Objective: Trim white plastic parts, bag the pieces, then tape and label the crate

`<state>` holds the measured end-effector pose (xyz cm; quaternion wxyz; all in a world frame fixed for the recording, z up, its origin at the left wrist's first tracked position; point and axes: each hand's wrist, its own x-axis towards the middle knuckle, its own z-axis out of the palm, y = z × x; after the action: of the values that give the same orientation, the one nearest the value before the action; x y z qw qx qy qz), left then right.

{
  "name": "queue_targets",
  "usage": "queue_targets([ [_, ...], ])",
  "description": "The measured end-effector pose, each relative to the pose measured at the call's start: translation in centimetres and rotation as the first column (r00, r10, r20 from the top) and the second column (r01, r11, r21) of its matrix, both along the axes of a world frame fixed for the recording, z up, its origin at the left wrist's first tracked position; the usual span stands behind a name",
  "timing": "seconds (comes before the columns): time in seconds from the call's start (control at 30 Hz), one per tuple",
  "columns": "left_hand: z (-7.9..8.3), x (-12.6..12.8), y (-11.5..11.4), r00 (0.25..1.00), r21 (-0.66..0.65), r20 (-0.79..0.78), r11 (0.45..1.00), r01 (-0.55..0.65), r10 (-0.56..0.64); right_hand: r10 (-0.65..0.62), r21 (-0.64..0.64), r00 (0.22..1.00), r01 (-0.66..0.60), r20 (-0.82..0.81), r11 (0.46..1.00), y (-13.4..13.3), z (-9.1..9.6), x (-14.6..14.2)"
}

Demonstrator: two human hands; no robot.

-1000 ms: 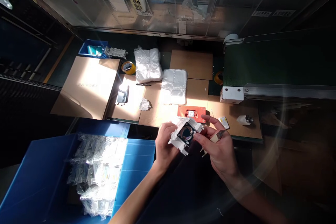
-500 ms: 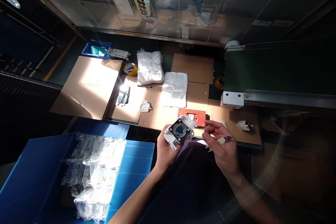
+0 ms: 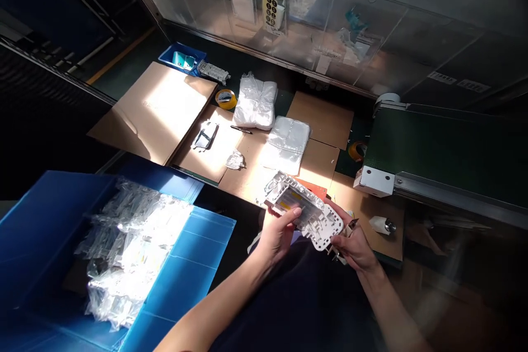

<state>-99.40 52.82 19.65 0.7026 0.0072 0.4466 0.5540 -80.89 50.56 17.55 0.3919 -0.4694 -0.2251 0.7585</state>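
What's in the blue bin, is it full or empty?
Not empty: the blue bin holds a big pile of clear plastic bags, with a dark patch of its bottom showing beside them.

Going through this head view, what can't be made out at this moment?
- White plastic housing: the underside is hidden by the left hand and right hand.
- Yellow label on the housing: print too small to read.
- Orange-red plate: mostly covered by the housing.
- Clear bagged parts: glare hides their detail.
- Blue plastic crate: cut off by the lower left edge.
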Motion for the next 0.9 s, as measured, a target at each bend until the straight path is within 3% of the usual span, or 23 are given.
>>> queue_targets([
  [0.1, -2.3, -0.7, -0.5, 0.976, -0.052, -0.053, 0.976, 0.21, -0.212, -0.008, 0.009, 0.977, 0.006, 0.212, 1.0, 1.4, -0.4, 2.2],
  [0.17, -4.3, -1.6, -1.3, 0.948, -0.175, -0.135, 0.949, 0.263, -0.288, -0.054, 0.101, 0.902, 0.011, 0.428, 0.995, 2.6, -1.7, 4.2],
  [0.27, -6.6, -3.4, -3.1, 0.932, -0.272, -0.217, 0.935, 0.227, -0.29, -0.049, 0.192, 0.678, -0.136, 0.733, 0.972, 4.7, -4.3, 7.1],
  [0.37, -7.4, -5.0, -4.3, 0.924, -0.272, -0.226, 0.93, 0.246, -0.31, 0.082, 0.095, 0.412, -0.391, 0.907, 0.916, 6.4, -6.7, 8.8],
  [0.43, -7.2, -5.8, -4.6, 0.92, -0.268, -0.233, 0.93, 0.25, -0.314, 0.15, 0.016, 0.273, -0.525, 0.95, 0.851, 7.2, -7.7, 9.0],
  [0.5, -7.1, -6.3, -4.6, 0.921, -0.261, -0.245, 0.935, 0.239, -0.303, 0.191, -0.038, 0.187, -0.611, 0.963, 0.791, 7.6, -8.1, 8.7],
  [0.67, -7.2, -7.2, -4.2, 0.928, -0.248, -0.268, 0.949, 0.193, -0.259, 0.251, -0.122, 0.076, -0.718, 0.965, 0.685, 8.0, -8.1, 7.6],
  [0.9, -7.9, -8.5, -4.1, 0.92, -0.254, -0.294, 0.949, 0.188, -0.261, 0.274, -0.27, -0.143, -0.817, 0.951, 0.509, 9.2, -7.2, 5.6],
])
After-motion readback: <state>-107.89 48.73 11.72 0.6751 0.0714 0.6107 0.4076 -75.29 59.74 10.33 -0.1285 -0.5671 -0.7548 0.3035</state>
